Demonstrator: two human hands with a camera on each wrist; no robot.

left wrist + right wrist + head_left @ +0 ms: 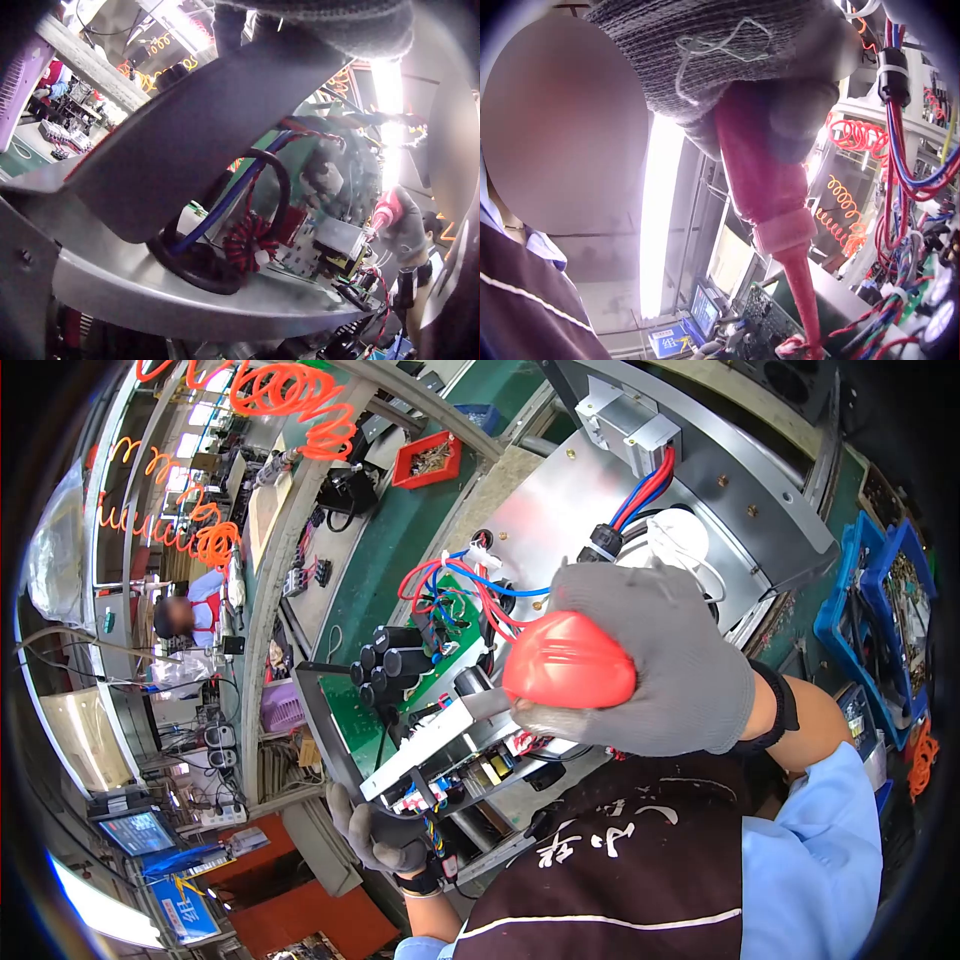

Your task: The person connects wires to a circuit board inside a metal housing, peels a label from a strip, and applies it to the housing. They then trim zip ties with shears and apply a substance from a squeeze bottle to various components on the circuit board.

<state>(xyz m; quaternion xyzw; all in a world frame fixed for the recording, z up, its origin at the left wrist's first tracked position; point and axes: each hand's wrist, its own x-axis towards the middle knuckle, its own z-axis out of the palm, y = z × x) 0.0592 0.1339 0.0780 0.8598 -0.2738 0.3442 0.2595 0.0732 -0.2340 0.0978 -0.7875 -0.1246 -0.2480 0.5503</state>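
My gloved right hand (660,660) grips a red squeeze bottle (568,663) over the opened metal chassis (560,510). In the right wrist view the bottle's long tapered nozzle (799,292) points down, its tip close to twisted red wires. A green circuit board (350,710) with several black capacitors (385,660) lies below and left of the bottle. My gloved left hand (375,835) is at the chassis's near left corner. In the left wrist view its fingers lap over the upper edge of a dark metal panel (180,135). A red-wound coil (250,241) sits behind this panel.
Red and blue wires (640,490) run from a connector block to the board. Blue trays (850,590) of parts stand at the right. A red bin (425,460) sits on the green bench at the back. Orange coiled hoses (290,395) hang upper left; another person (190,615) sits beyond.
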